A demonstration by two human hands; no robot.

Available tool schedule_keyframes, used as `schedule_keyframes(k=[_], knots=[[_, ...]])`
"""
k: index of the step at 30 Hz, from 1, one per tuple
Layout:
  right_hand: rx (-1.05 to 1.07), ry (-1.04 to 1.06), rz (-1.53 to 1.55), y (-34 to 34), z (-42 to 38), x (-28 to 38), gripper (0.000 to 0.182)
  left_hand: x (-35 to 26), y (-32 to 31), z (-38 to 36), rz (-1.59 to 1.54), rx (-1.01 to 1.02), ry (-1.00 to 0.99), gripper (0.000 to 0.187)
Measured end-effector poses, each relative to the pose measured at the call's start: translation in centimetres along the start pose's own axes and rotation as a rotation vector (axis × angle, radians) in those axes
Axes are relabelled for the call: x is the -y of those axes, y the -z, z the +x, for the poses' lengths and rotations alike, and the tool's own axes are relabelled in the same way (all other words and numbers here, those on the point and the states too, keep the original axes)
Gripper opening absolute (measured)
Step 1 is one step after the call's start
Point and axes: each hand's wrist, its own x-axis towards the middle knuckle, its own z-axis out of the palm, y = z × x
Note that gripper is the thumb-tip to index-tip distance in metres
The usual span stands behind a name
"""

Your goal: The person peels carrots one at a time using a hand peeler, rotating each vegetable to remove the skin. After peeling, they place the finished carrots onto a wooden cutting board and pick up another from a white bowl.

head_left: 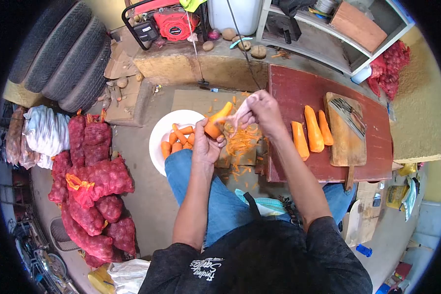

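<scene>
At far left, red mesh sacks [95, 181] lie heaped on the floor. Beside them a white bowl [158, 142] holds more carrots [177, 139]. The left hand [206, 144] has its grip closed around the thick end of a carrot [218, 120], tip raised over the person's knee. The right hand [259, 110] grips a pale peeler [240, 115] against it; peelings [240, 142] lie below. The carrot looks stiff, light and probably slick where peeled, so the unpeeled butt seems the surer hold. Further right, three peeled carrots [312, 130] rest on the red bench [294, 88], beside a cutting board [345, 142].
</scene>
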Motion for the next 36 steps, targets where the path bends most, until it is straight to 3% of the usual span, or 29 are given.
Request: schedule_keyframes(k=[3, 6, 10, 14, 18, 19, 23, 26, 27, 30, 34, 36], knots=[[-0.174, 0.157, 0.135, 2.5, 2.2, -1.7, 0.022, 0.1, 0.7, -0.3, -0.029, 0.007, 0.017, 0.037], [-0.246, 0.159, 0.17, 6.2, 3.7, -1.4, 0.027, -0.4, 1.6, -0.6, -0.028, -0.043, 0.018, 0.037], [0.007, 0.022, 0.077, 0.4, 0.4, 0.1, 0.019, 0.1, -0.4, -0.6, 0.074, -0.086, 0.025, 0.038], [-0.306, 0.03, 0.165, 5.3, 2.9, -2.8, 0.022, 0.4, 0.7, -0.3, 0.115, -0.037, 0.055, 0.04], [-0.281, 0.075, 0.206, 5.6, 1.5, -2.1, 0.023, -0.5, 1.2, -0.6, 0.031, -0.123, 0.039, 0.044], [-0.251, 0.037, 0.116, 4.8, 0.9, -1.9, 0.021, -0.7, 1.1, -0.5, 0.008, -0.129, 0.044, 0.045], [-0.063, 0.025, 0.409, 4.2, 1.2, -2.1, 0.018, -0.6, 0.8, -0.4, 0.17, -0.071, 0.099, 0.044], [0.142, -0.13, 0.125, 3.6, 1.1, -0.4, 0.019, -0.6, -0.3, -1.1, 0.294, -0.1, 0.125, 0.047], [0.29, -0.313, 0.096, 3.2, 0.6, 0.8, 0.021, -0.6, -0.6, -1.3, 0.29, -0.099, 0.117, 0.047], [0.402, -0.268, 0.07, 1.7, -0.4, -0.8, 0.023, 0.0, -1.5, -0.9, 0.438, -0.28, -0.029, 0.045], [0.412, -0.286, -0.115, 0.7, -1.1, -2.5, 0.027, 0.3, -1.3, -0.9, 0.585, -0.223, -0.069, 0.044], [0.468, -0.384, -0.01, 1.2, -0.9, -4.0, 0.026, 0.2, -1.3, -0.5, 0.588, -0.24, -0.054, 0.044]])
